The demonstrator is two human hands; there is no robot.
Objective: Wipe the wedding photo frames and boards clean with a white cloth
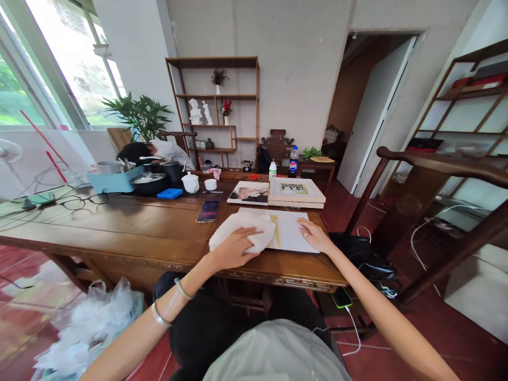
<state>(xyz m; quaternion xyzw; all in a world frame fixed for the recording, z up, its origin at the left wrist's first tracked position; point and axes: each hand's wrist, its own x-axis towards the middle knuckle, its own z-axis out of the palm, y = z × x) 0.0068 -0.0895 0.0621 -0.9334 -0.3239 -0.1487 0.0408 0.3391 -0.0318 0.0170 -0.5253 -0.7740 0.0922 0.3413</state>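
Observation:
My left hand (234, 248) lies on a white cloth (243, 232), fingers closed over its folds, pressing it onto the near left part of a white sheet (291, 235) on the wooden table (130, 227). My right hand (315, 236) rests flat on the sheet's right edge with fingers spread. A narrow tan strip (275, 230) shows on the sheet between the two hands.
Behind the sheet are a stack of framed pictures (296, 191), a photo print (249, 193), a phone (208, 210), a glue bottle (272, 170) and a Pepsi bottle (293, 161). Pots, cups and a person sit at the far left. A wooden chair (432, 211) stands right; a plastic bag (91, 328) lies on the floor.

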